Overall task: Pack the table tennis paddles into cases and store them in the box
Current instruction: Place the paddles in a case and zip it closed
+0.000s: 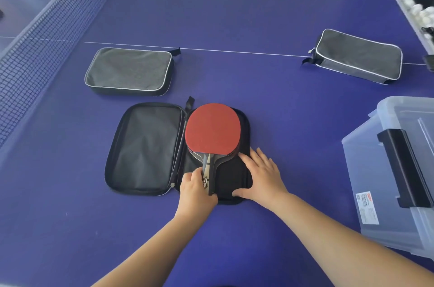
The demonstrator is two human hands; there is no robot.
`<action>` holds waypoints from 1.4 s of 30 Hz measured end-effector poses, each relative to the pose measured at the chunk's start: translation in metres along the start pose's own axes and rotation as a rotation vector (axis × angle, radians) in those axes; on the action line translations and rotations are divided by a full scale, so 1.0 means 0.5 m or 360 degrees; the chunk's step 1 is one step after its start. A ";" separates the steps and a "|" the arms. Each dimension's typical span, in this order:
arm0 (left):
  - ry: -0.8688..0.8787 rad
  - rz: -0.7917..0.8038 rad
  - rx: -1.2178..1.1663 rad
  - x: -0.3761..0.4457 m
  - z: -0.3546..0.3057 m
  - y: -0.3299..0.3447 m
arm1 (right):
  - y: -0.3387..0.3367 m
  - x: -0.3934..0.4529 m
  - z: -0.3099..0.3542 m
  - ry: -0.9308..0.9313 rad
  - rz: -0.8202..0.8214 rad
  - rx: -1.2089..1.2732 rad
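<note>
A paddle with red rubber (212,130) lies face up in the right half of an open black case (145,148) at the table's middle. My left hand (196,190) grips the paddle's dark handle near its end. My right hand (260,176) rests flat on the case's right half, fingers spread beside the blade. Two closed grey cases lie farther off: one at back left (129,70), one at back right (358,56). A clear plastic storage box (397,169) with a black latch stands at the right edge.
The blue table tennis table (234,16) carries everything. Its net (47,35) runs along the left side. Beyond the table's far right edge sits a tray of white balls (420,14) beside something black.
</note>
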State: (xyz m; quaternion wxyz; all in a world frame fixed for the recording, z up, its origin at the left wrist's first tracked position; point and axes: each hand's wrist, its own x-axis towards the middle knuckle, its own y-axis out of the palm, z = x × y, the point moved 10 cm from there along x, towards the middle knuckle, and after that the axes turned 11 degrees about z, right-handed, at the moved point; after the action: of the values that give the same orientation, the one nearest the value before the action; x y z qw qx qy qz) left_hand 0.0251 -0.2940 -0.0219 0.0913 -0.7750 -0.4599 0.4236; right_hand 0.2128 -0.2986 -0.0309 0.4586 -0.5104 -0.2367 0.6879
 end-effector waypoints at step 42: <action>0.0721 -0.0304 -0.0727 -0.150 -0.075 -0.308 | -0.233 -0.009 0.307 -0.0225 -0.0565 0.1363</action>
State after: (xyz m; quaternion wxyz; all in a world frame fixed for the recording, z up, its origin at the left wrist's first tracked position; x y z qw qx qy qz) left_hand -0.0613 -0.2575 0.1261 0.0545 -0.8033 -0.5816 0.1162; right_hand 0.1174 -0.2262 0.1199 0.7214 -0.1786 -0.0459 0.6676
